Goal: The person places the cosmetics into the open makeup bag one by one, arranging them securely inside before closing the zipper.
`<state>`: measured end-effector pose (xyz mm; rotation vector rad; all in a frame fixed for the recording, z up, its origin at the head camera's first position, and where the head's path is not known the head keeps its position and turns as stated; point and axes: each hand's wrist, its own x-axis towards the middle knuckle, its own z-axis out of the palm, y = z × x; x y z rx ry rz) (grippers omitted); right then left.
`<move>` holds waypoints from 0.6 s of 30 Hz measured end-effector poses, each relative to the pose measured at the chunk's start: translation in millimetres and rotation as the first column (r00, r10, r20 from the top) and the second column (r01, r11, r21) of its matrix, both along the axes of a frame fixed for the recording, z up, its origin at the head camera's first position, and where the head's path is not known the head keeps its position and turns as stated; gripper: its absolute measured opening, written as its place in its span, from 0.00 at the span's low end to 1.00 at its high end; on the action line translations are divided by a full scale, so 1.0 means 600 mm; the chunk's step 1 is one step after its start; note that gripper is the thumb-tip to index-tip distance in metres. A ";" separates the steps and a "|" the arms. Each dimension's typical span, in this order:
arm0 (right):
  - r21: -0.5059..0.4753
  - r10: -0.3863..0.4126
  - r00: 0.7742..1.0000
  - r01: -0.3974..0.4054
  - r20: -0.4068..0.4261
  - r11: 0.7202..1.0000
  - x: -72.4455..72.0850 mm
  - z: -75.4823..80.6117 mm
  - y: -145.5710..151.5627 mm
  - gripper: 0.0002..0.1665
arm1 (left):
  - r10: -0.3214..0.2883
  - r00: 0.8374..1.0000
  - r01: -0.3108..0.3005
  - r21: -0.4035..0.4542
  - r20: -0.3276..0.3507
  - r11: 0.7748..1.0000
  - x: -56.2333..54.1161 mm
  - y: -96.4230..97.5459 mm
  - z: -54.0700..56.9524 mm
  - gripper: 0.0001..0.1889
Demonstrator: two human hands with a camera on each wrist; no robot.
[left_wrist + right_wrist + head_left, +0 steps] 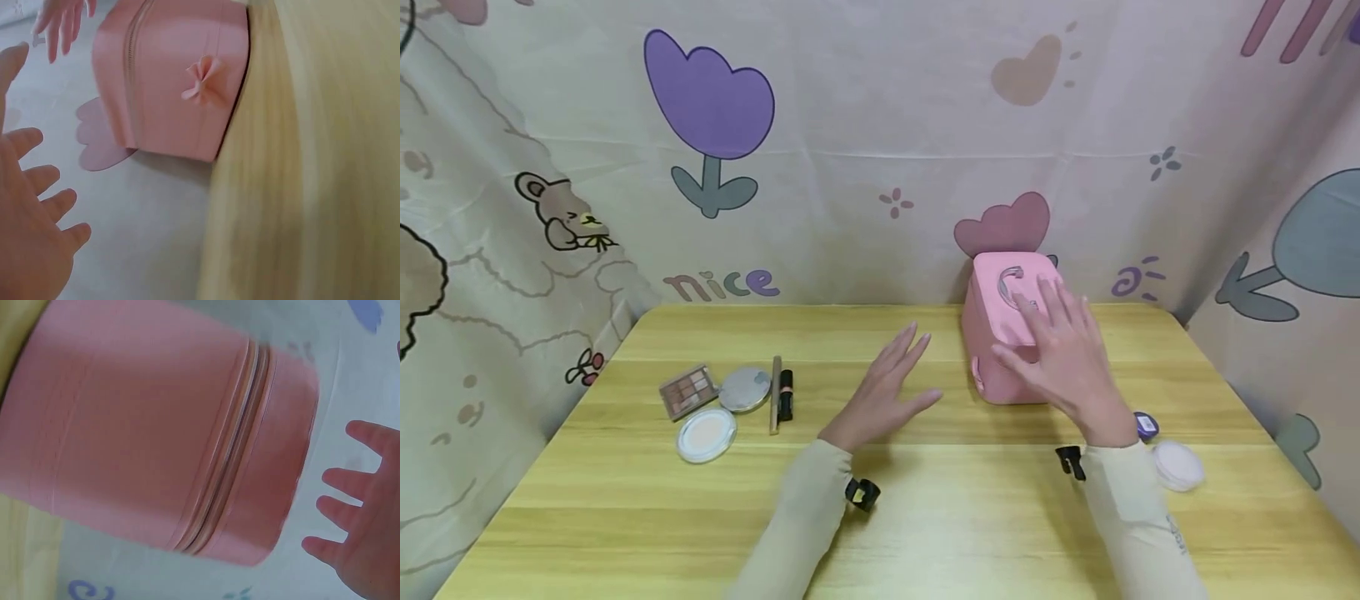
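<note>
pink case (998, 322) stands before curtain (850, 108) reading "nice".

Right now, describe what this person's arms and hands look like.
The left sleeve and right sleeve are long, pale cream, the right bearing small dark lettering. A black fitting shows by each wrist. The left hand and right hand wear no gloves.

Cartoon-print cloth (865, 100) behind a wood-grain table (625, 517) with cosmetics (745, 390) suggests a home corner.
</note>
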<state>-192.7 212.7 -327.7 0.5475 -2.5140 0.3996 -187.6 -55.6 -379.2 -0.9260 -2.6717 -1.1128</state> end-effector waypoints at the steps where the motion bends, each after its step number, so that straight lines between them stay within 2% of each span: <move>1: -0.014 -0.018 1.000 0.018 0.020 1.000 -0.002 0.003 0.006 0.45 | -0.001 0.999 0.000 0.027 0.040 1.000 -0.005 0.007 -0.003 0.41; 4: -0.049 -0.060 0.996 0.063 0.066 0.997 -0.009 0.005 0.025 0.44 | -0.029 0.990 0.014 0.105 0.138 0.994 -0.016 0.026 -0.012 0.42; 8: -0.086 -0.082 0.992 0.090 0.094 0.992 -0.016 0.001 0.041 0.45 | -0.060 0.978 0.020 0.194 0.202 0.981 -0.033 0.051 -0.025 0.42; 10: -0.114 -0.084 0.990 0.097 0.115 0.989 -0.019 -0.001 0.044 0.45 | -0.075 0.972 0.014 0.260 0.224 0.965 -0.043 0.064 -0.031 0.41; 12: -0.150 -0.091 0.983 0.115 0.158 0.982 -0.021 -0.003 0.045 0.45 | -0.101 0.962 0.009 0.342 0.253 0.940 -0.052 0.077 -0.035 0.40; 13: -0.173 -0.095 0.979 0.127 0.181 0.977 -0.022 -0.005 0.046 0.45 | -0.121 0.952 0.003 0.386 0.281 0.923 -0.056 0.084 -0.037 0.40; 15: -0.226 -0.114 0.968 0.165 0.222 0.960 -0.025 -0.007 0.046 0.45 | -0.170 0.922 -0.014 0.467 0.348 0.884 -0.060 0.097 -0.041 0.40; 18: -0.307 -0.142 0.955 0.222 0.262 0.926 -0.029 -0.009 0.047 0.43 | -0.215 0.869 -0.060 0.527 0.445 0.848 -0.061 0.111 -0.048 0.40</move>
